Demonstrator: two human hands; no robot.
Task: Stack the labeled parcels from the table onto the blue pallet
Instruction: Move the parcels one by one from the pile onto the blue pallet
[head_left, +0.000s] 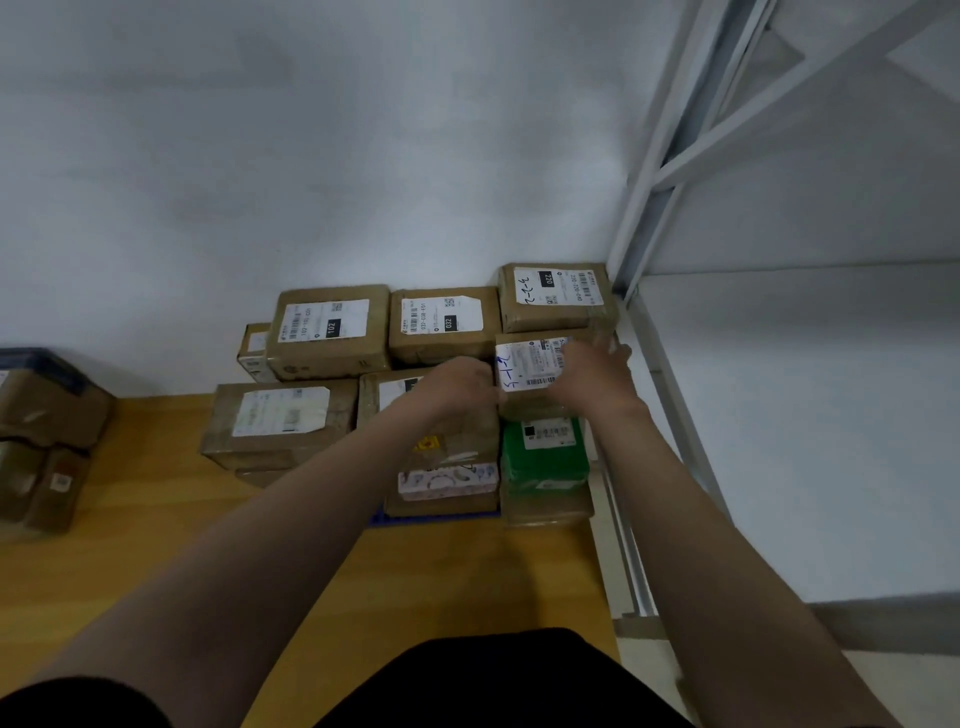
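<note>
A brown parcel with a white label and blue handwriting (530, 366) sits on the stack against the wall. My left hand (460, 387) grips its left edge and my right hand (592, 379) holds its right side. Around it lie several labelled brown parcels: one marked 220 (558, 296) behind it, one marked 032 (441, 325), one marked 102 (330, 332), and a green parcel (545, 452) in front of it. Only a strip of the blue pallet (441, 517) shows under the front boxes.
A white metal shelf frame (670, 364) stands close on the right of the stack. More brown parcels (47, 436) are piled at the left edge. The floor (156, 519) is yellow wood, and a white wall runs behind the stack.
</note>
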